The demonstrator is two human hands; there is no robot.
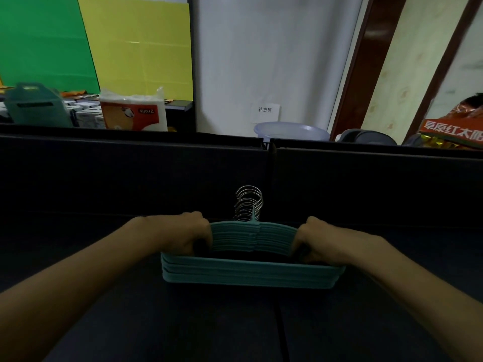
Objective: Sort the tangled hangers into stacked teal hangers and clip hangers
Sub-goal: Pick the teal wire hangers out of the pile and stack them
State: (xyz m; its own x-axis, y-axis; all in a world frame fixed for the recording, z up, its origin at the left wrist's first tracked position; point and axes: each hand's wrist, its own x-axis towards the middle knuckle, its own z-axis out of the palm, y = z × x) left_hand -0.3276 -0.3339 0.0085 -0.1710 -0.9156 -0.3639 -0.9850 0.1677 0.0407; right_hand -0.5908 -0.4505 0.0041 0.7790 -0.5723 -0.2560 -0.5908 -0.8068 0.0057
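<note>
1. A white paper label [265, 112] on the far wall reads "补货区".
2. At the right edge, an orange-red package [453, 128] carries large characters "草原红太阳", the last one cut by the frame edge.
3. A white and orange pack [133, 112] at back left shows mirrored or upside-down lettering that looks like "rolls"; it is too small to read for certain.
4. The stack of teal hangers [248, 257] lies on the dark bench [183, 322], in the middle, with its metal hooks [249, 203] bunched together and pointing away toward the dark partition [130, 173].
5. The left hand [183, 235] grips the stack's left shoulder, fingers curled down around it.
6. The right hand [318, 242] grips the right shoulder likewise, fingers curled over the hangers.
7. The stack sits between the two hands, touching both.
</note>
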